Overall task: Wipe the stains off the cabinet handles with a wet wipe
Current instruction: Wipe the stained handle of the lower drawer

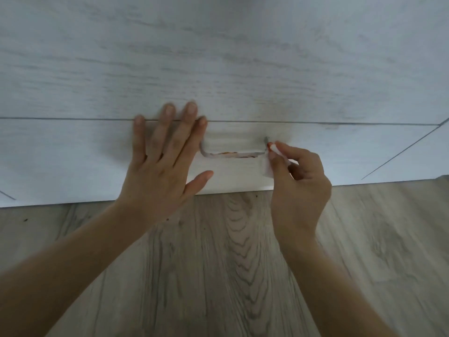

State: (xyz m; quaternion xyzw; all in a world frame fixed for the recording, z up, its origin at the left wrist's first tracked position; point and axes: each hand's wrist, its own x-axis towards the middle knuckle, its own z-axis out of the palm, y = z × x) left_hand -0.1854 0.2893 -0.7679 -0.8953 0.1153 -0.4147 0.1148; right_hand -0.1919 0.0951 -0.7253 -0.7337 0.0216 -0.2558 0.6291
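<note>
So the handle [232,154] sits low on the white drawer [73,154], orange stains along its bar. Right hand [300,188] pinches the wipe [269,166] against the handle's right end. Left hand [162,164] is spread flat on the drawer front, just left of the handle, over the wood floor [230,263].

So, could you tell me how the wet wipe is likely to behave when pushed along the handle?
Probably floppy: the wet wipe is bunched where the right hand pinches it, with a loose flap hanging below. It is likely light, since fingertips alone carry it. It should mould round the handle, though it may smear the orange stains first.
</note>
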